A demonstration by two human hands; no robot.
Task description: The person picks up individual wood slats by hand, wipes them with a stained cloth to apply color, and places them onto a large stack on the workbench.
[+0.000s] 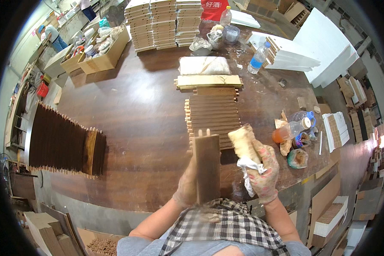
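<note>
Upright in front of my apron is a dark brown wooden board point(208, 168) with pale dowels sticking out of its top end. My left hand point(185, 185), in a thin glove, is closed around its left side; the board hides most of the fingers. Just right of the board, my right hand point(266, 175), in a stained glove, grips a yellowish, brown-stained pad point(243, 143) together with a crumpled white rag point(248, 165). The pad appears apart from the board. Beyond both hands lies a row of brown doweled boards point(213, 112), with paler boards point(208, 81) at its far end.
Dark doweled boards point(59, 141) stand packed together at the table's left. Bottles, one with orange liquid point(282, 133), and a jar point(298, 158) sit on the right. Farther back are a carton point(102, 59), stacked pale boards point(153, 25) and a water bottle point(259, 57). Another person point(52, 36) stands far left.
</note>
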